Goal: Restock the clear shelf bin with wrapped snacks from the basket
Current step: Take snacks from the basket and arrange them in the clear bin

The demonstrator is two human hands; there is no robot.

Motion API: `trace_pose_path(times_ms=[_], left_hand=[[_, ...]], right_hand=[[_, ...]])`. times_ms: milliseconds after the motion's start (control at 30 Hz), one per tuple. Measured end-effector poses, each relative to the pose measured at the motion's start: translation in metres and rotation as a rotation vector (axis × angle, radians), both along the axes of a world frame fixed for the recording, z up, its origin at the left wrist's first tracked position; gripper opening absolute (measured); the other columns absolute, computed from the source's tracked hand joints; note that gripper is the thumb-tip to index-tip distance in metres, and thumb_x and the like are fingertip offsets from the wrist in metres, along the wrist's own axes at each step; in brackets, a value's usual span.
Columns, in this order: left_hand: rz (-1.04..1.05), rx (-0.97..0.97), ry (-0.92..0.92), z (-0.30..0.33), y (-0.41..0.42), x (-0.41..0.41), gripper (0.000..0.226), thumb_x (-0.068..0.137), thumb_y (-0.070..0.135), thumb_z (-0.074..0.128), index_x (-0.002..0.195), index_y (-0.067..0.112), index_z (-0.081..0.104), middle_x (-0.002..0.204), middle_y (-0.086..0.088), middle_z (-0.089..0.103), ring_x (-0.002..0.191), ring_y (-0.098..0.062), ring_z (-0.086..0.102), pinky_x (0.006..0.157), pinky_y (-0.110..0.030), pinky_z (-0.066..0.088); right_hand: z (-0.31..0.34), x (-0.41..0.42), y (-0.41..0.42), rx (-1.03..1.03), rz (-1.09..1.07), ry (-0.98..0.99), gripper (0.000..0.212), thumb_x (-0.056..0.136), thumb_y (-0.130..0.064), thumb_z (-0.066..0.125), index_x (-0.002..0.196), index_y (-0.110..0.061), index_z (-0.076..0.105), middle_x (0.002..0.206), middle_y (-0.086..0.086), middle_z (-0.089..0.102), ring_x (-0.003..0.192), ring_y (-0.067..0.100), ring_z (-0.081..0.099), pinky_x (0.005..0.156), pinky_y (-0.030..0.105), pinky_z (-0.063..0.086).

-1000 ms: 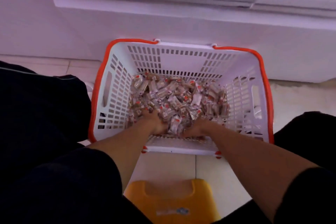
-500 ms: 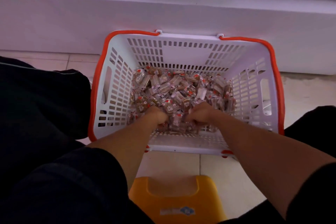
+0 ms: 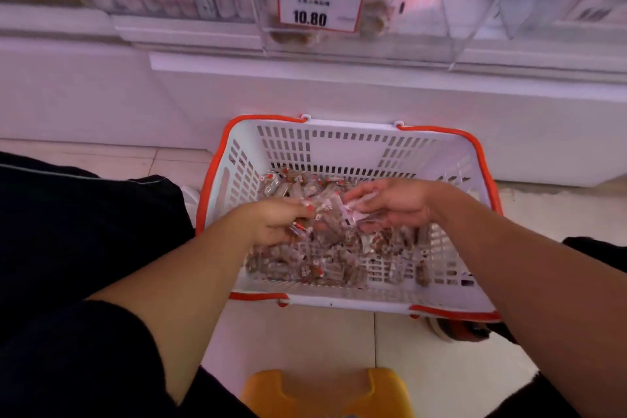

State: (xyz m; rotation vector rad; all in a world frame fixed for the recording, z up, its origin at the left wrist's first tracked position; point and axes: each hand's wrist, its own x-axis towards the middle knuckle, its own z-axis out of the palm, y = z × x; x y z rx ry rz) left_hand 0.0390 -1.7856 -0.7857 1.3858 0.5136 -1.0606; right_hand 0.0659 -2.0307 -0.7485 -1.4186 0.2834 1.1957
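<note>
**Double handful lifted, bin up ahead**

While the wrapped snacks point(image 3: 325, 214) are this small and loose, they'll handle like gravel: light, slick film wrappers, nothing rigid to pinch, so I'd judge a cupped two-hand scoop from underneath works better than fingertip grabs. Likely crush-tolerant, but they'll spill off the edges of any handful.

A clump of them sits bunched between both hands, raised just above the rest of the pile, which lies across the floor of the basket point(image 3: 437, 159). Left hand point(image 3: 271, 222) has its fingers curled round its side of the clump. Right hand point(image 3: 393, 202) is cupped palm-up against the other side, fingers bent around wrappers. Both hands are touching the same bundle.

Basket is white slotted plastic with an orange rim, on the tiled floor against the white shelf base. Clear shelf bin point(image 3: 400, 10) is above and beyond it, carrying a price tag point(image 3: 320, 1) reading 10.80; a few brownish pieces visible low inside, so it looks mostly unfilled. Neighbouring clear bins on both sides are blurred.

Yellow stool point(image 3: 325, 390) sits at the near edge, between the person's dark-clothed legs.
</note>
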Motion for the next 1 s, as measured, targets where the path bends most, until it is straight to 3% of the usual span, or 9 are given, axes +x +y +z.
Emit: trace_pose_path(times_ms=[100, 233, 367, 433, 567, 667, 733, 900, 1000], left_hand=[[-0.145, -0.107, -0.152, 0.069, 0.001, 0.033, 0.025, 0.098, 0.005, 0.056, 0.122, 0.007, 0.061, 0.109, -0.012, 0.074, 0.103, -0.023, 0.066, 0.073, -0.033, 0.053], [-0.214, -0.197, -0.273, 0.169, 0.003, 0.057, 0.03, 0.098, 0.0, 0.053, 0.124, 0.013, 0.06, 0.097, -0.009, 0.07, 0.097, -0.027, 0.071, 0.077, -0.046, 0.059], [-0.274, -0.244, -0.37, 0.235, 0.001, 0.053, 0.04, 0.098, -0.007, 0.044, 0.126, 0.017, 0.059, 0.114, -0.018, 0.068, 0.103, -0.032, 0.07, 0.073, -0.04, 0.061], [-0.256, -0.32, -0.365, 0.25, 0.0, 0.047, 0.044, 0.097, -0.007, 0.04, 0.131, 0.015, 0.058, 0.126, -0.021, 0.065, 0.111, -0.036, 0.067, 0.077, -0.041, 0.061], [-0.2, -0.482, -0.334, 0.267, -0.014, 0.047, 0.035, 0.094, 0.017, 0.051, 0.124, 0.014, 0.068, 0.128, -0.014, 0.066, 0.11, -0.042, 0.066, 0.085, -0.041, 0.06], [-0.163, -0.471, -0.368, 0.274, -0.023, 0.051, 0.034, 0.098, 0.025, 0.048, 0.127, 0.021, 0.065, 0.123, -0.016, 0.069, 0.107, -0.041, 0.067, 0.089, -0.042, 0.059], [-0.175, -0.491, -0.37, 0.276, -0.024, 0.051, 0.035, 0.098, 0.024, 0.048, 0.131, 0.024, 0.061, 0.128, -0.017, 0.066, 0.113, -0.041, 0.063, 0.096, -0.047, 0.054], [-0.252, -0.576, -0.339, 0.282, -0.023, 0.052, 0.036, 0.095, 0.015, 0.049, 0.128, 0.01, 0.063, 0.129, -0.019, 0.062, 0.116, -0.042, 0.062, 0.095, -0.053, 0.053], [-0.275, -0.601, -0.277, 0.285, -0.025, 0.05, 0.043, 0.086, 0.013, 0.049, 0.124, 0.0, 0.065, 0.117, -0.022, 0.066, 0.11, -0.043, 0.065, 0.089, -0.053, 0.057]], right_hand=[[0.058, 0.019, -0.002, 0.083, -0.025, -0.169, 0.051, 0.08, 0.013, 0.066, 0.126, -0.01, 0.059, 0.1, 0.014, 0.072, 0.095, 0.023, 0.071, 0.072, 0.032, 0.06], [0.133, 0.027, 0.002, 0.166, -0.216, -0.41, 0.047, 0.074, 0.007, 0.068, 0.119, -0.003, 0.063, 0.1, 0.009, 0.075, 0.087, 0.016, 0.073, 0.072, 0.024, 0.06], [0.185, 0.015, 0.004, 0.213, -0.247, -0.621, 0.047, 0.072, 0.0, 0.07, 0.119, 0.0, 0.063, 0.1, 0.013, 0.074, 0.086, 0.017, 0.071, 0.073, 0.023, 0.059], [0.198, 0.006, 0.004, 0.137, -0.216, -0.767, 0.05, 0.075, -0.004, 0.071, 0.124, -0.004, 0.06, 0.104, 0.015, 0.074, 0.091, 0.019, 0.07, 0.079, 0.025, 0.058], [0.212, -0.004, 0.008, 0.024, -0.106, -1.064, 0.057, 0.09, 0.002, 0.062, 0.138, -0.023, 0.044, 0.087, -0.008, 0.075, 0.087, 0.007, 0.072, 0.079, 0.019, 0.055], [0.218, -0.003, 0.011, 0.045, -0.085, -1.096, 0.073, 0.094, -0.001, 0.057, 0.152, -0.028, 0.022, 0.114, 0.005, 0.071, 0.107, 0.02, 0.068, 0.097, 0.031, 0.051], [0.222, -0.001, 0.01, 0.089, -0.067, -1.104, 0.079, 0.094, -0.006, 0.054, 0.155, -0.031, 0.01, 0.125, 0.006, 0.066, 0.115, 0.023, 0.063, 0.101, 0.032, 0.049], [0.225, -0.004, 0.011, 0.203, -0.043, -1.088, 0.082, 0.094, -0.013, 0.052, 0.156, -0.032, 0.002, 0.148, -0.015, 0.046, 0.131, 0.01, 0.051, 0.102, 0.025, 0.046], [0.224, -0.008, 0.016, 0.162, 0.006, -1.16, 0.081, 0.097, -0.011, 0.05, 0.156, -0.03, -0.001, 0.157, -0.011, 0.03, 0.136, 0.0, 0.043, 0.101, 0.021, 0.045]])
